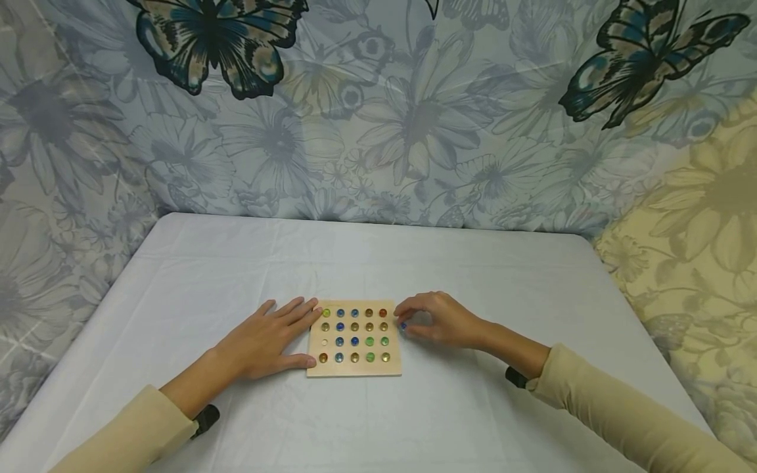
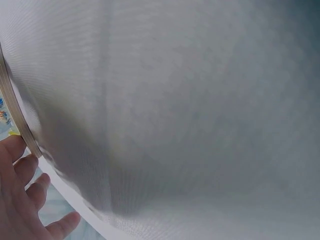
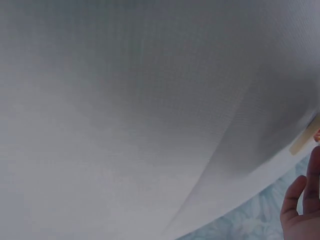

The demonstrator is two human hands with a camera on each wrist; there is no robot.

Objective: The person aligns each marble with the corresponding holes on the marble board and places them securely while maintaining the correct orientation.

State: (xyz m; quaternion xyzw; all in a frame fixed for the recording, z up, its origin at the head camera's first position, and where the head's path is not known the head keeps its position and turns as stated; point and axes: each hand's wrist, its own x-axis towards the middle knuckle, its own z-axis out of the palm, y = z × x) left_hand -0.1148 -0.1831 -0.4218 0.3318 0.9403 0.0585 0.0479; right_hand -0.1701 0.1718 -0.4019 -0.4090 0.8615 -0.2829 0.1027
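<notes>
A light wooden board (image 1: 355, 370) lies on the table, with glass marbles in its rows of round holes. Blue, green, amber and reddish marbles fill most holes; one hole in the left column, third row from the back, holds none. My left hand (image 1: 266, 338) rests at the board's left edge, fingers spread, with the thumb and fingertips on its border. Just off the board's right edge, my right hand (image 1: 440, 320) pinches a blue marble (image 1: 403, 326) between thumb and fingers. In the left wrist view, fingers touch the board's side (image 2: 20, 117).
A white cloth (image 1: 284, 256) with faint creases covers the table. Behind and beside it hang fabric walls (image 1: 426, 131) printed with flowers and butterflies. A dark band (image 1: 206, 419) shows at the left wrist and another (image 1: 516, 376) at the right.
</notes>
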